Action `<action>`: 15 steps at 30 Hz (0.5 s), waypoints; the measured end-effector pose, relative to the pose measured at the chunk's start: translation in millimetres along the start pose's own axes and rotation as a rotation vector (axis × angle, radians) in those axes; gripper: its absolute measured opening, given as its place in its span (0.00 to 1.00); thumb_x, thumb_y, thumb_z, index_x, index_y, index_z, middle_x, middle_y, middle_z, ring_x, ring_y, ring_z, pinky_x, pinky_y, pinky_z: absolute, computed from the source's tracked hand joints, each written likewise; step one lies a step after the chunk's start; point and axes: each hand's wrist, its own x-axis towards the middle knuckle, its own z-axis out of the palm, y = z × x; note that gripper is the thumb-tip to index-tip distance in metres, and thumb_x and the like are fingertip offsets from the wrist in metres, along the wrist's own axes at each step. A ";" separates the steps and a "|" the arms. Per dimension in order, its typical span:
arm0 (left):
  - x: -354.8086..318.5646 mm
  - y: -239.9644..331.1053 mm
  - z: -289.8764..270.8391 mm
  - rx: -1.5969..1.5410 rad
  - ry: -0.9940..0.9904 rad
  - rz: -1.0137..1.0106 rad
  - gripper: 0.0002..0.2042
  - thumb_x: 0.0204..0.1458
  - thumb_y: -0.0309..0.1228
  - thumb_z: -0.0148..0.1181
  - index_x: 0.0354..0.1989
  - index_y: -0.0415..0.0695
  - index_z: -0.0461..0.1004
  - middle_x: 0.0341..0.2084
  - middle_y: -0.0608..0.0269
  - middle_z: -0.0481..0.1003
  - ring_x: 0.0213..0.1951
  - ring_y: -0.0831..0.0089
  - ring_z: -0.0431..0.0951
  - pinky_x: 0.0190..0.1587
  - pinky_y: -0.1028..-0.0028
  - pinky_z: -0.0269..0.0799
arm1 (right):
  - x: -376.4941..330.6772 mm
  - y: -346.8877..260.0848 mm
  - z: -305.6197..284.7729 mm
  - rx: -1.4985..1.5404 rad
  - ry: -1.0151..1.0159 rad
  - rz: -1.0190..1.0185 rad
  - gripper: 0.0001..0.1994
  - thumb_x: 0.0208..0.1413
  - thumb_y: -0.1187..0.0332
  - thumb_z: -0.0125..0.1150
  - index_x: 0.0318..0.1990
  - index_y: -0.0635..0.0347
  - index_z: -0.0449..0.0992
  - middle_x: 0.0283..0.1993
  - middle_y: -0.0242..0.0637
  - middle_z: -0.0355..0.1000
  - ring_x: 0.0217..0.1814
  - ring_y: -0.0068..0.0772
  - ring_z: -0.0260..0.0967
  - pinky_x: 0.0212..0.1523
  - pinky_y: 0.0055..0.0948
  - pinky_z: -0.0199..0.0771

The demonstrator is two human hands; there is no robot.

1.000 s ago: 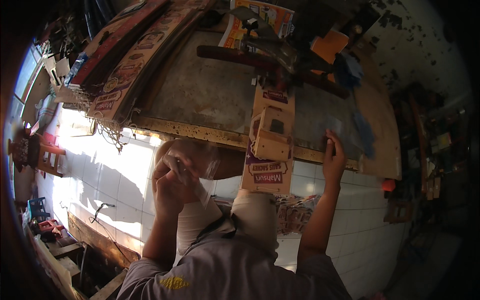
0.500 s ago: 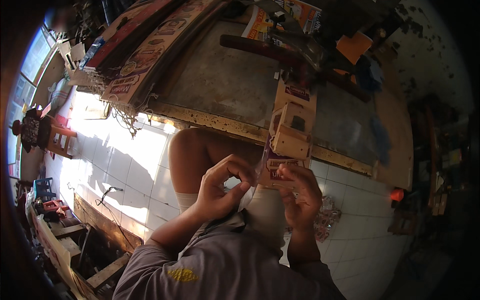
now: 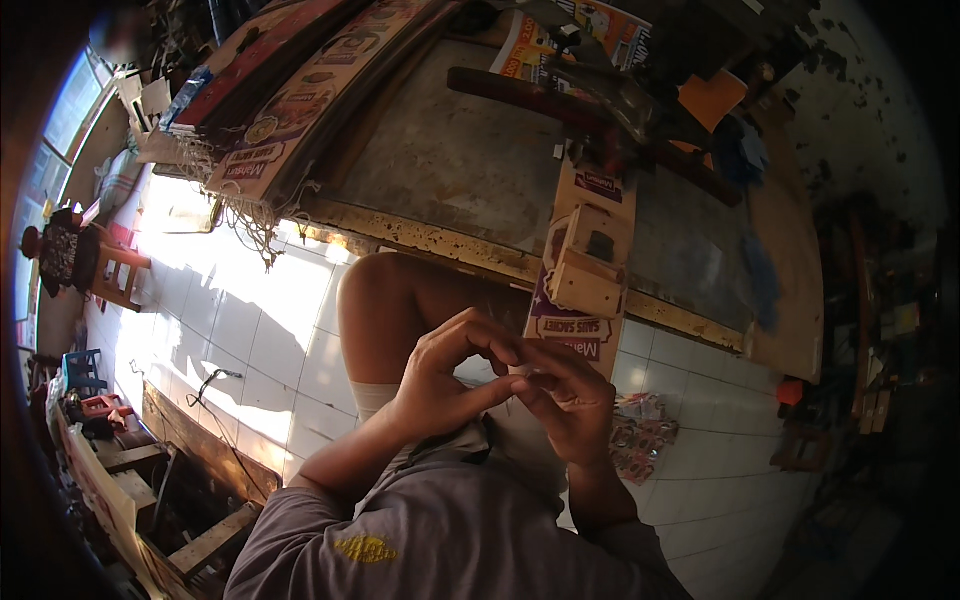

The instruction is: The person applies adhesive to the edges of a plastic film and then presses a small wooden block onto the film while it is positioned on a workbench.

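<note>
My left hand [image 3: 440, 385] and my right hand [image 3: 572, 400] meet over my lap, fingertips pinched together. Whatever small thing sits between the fingers is hidden. Just beyond the fingertips a printed cardboard strip [image 3: 570, 330] slopes down from the table edge toward my lap. A small wooden block frame [image 3: 588, 262] is fixed on that strip. My bare knee [image 3: 385, 290] rises to the left of the hands, and my grey shirt fills the bottom of the view.
A worn grey table top [image 3: 450, 170] with a yellowed front edge [image 3: 430, 235] lies ahead. Long printed boards [image 3: 290, 110] with hanging threads are stacked at its left. Small packets [image 3: 640, 440] lie on the white tiled floor [image 3: 240, 320]. Wooden planks [image 3: 190, 450] sit at lower left.
A second ago my left hand was raised by my knee and my right hand rested on the table edge. Both have come together below the cardboard strip and stay there.
</note>
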 end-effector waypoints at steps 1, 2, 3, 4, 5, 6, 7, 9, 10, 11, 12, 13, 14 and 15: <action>0.6 0.7 -0.4 0.008 -0.001 0.006 0.12 0.49 0.26 0.75 0.37 0.40 0.75 0.37 0.61 0.78 0.38 0.74 0.81 0.41 0.74 0.78 | -0.5 0.2 -0.7 0.025 -0.001 0.004 0.22 0.61 0.81 0.64 0.63 0.70 0.72 0.64 0.49 0.70 0.64 0.37 0.72 0.58 0.31 0.80; 0.6 1.2 -0.5 0.004 0.000 0.003 0.12 0.50 0.26 0.75 0.37 0.40 0.75 0.37 0.61 0.78 0.38 0.74 0.81 0.40 0.74 0.78 | -1.3 1.9 -1.4 0.051 -0.003 0.008 0.22 0.61 0.81 0.64 0.64 0.70 0.72 0.64 0.49 0.70 0.64 0.37 0.73 0.58 0.32 0.80; 0.7 1.7 -0.4 0.001 0.002 0.000 0.12 0.50 0.25 0.75 0.37 0.40 0.76 0.36 0.62 0.78 0.38 0.74 0.81 0.40 0.74 0.78 | -1.6 3.0 -1.9 0.077 -0.005 0.011 0.23 0.61 0.81 0.65 0.64 0.70 0.72 0.64 0.49 0.70 0.64 0.37 0.73 0.58 0.32 0.80; 0.8 2.2 -0.4 -0.002 0.003 -0.003 0.12 0.50 0.25 0.75 0.37 0.40 0.76 0.36 0.62 0.79 0.38 0.74 0.81 0.40 0.74 0.78 | -1.2 3.1 -2.2 0.081 -0.006 0.009 0.23 0.61 0.81 0.65 0.63 0.70 0.72 0.64 0.49 0.70 0.64 0.37 0.73 0.58 0.32 0.79; 1.5 2.6 -0.8 0.039 0.002 0.018 0.11 0.50 0.25 0.75 0.37 0.40 0.76 0.36 0.62 0.78 0.38 0.74 0.81 0.40 0.74 0.79 | -1.0 3.4 -2.4 0.085 -0.005 0.007 0.23 0.61 0.80 0.65 0.63 0.70 0.72 0.64 0.49 0.70 0.64 0.37 0.73 0.59 0.32 0.79; 2.6 3.2 -1.4 0.081 0.000 0.038 0.11 0.49 0.25 0.75 0.37 0.40 0.77 0.35 0.62 0.78 0.38 0.73 0.81 0.40 0.73 0.79 | -1.0 3.7 -2.5 0.089 -0.004 0.006 0.23 0.61 0.80 0.65 0.63 0.70 0.72 0.64 0.49 0.70 0.64 0.37 0.73 0.59 0.33 0.79; 3.4 4.1 -1.7 0.122 -0.001 0.059 0.11 0.49 0.25 0.75 0.37 0.40 0.77 0.35 0.62 0.78 0.38 0.73 0.82 0.40 0.73 0.79 | -1.2 4.1 -2.2 0.067 0.000 -0.009 0.22 0.61 0.80 0.65 0.63 0.70 0.72 0.64 0.49 0.71 0.64 0.37 0.73 0.59 0.33 0.78; 5.1 8.5 -0.5 0.250 -0.012 0.109 0.11 0.49 0.25 0.74 0.37 0.41 0.78 0.34 0.62 0.78 0.37 0.72 0.82 0.39 0.73 0.79 | -1.2 4.9 -0.8 0.021 0.009 -0.038 0.22 0.61 0.80 0.65 0.63 0.70 0.72 0.63 0.49 0.71 0.64 0.38 0.73 0.60 0.33 0.77; 5.7 9.7 0.1 0.313 -0.018 0.134 0.10 0.48 0.24 0.74 0.37 0.41 0.78 0.34 0.62 0.78 0.37 0.71 0.82 0.39 0.72 0.79 | -0.8 5.5 0.3 -0.007 0.025 -0.052 0.21 0.61 0.80 0.65 0.62 0.70 0.73 0.62 0.48 0.72 0.63 0.37 0.73 0.60 0.34 0.78; 5.7 10.0 0.6 0.315 -0.014 0.127 0.10 0.48 0.24 0.73 0.37 0.40 0.78 0.34 0.61 0.78 0.37 0.70 0.82 0.40 0.72 0.79 | -0.3 6.3 1.5 -0.036 0.040 -0.066 0.21 0.61 0.79 0.65 0.62 0.70 0.74 0.62 0.48 0.73 0.63 0.37 0.73 0.60 0.34 0.78; 5.6 10.1 1.1 0.317 -0.011 0.120 0.10 0.48 0.23 0.73 0.36 0.40 0.77 0.33 0.60 0.78 0.37 0.69 0.82 0.40 0.72 0.79 | -0.2 7.0 1.8 -0.064 0.055 -0.079 0.20 0.61 0.79 0.65 0.61 0.70 0.74 0.61 0.48 0.73 0.62 0.37 0.74 0.59 0.34 0.78; 5.8 10.1 1.5 0.318 -0.008 0.113 0.10 0.48 0.22 0.72 0.35 0.39 0.77 0.33 0.60 0.77 0.38 0.68 0.82 0.40 0.71 0.78 | -0.9 8.9 0.2 -0.050 0.066 -0.042 0.17 0.63 0.78 0.64 0.59 0.70 0.75 0.60 0.48 0.74 0.61 0.37 0.74 0.59 0.35 0.78; 5.2 6.7 0.5 0.260 -0.024 0.124 0.08 0.50 0.22 0.70 0.36 0.39 0.76 0.34 0.59 0.77 0.39 0.68 0.82 0.41 0.70 0.79 | -2.0 11.4 -2.6 -0.036 0.078 -0.007 0.15 0.64 0.77 0.62 0.57 0.70 0.75 0.59 0.48 0.75 0.61 0.38 0.75 0.58 0.36 0.78; 3.4 0.2 -2.1 0.202 -0.041 0.134 0.07 0.52 0.22 0.68 0.37 0.39 0.75 0.36 0.59 0.77 0.40 0.68 0.81 0.41 0.69 0.79 | -3.0 13.7 -5.8 -0.022 0.090 0.029 0.13 0.65 0.75 0.61 0.55 0.69 0.76 0.58 0.48 0.76 0.60 0.38 0.75 0.58 0.37 0.79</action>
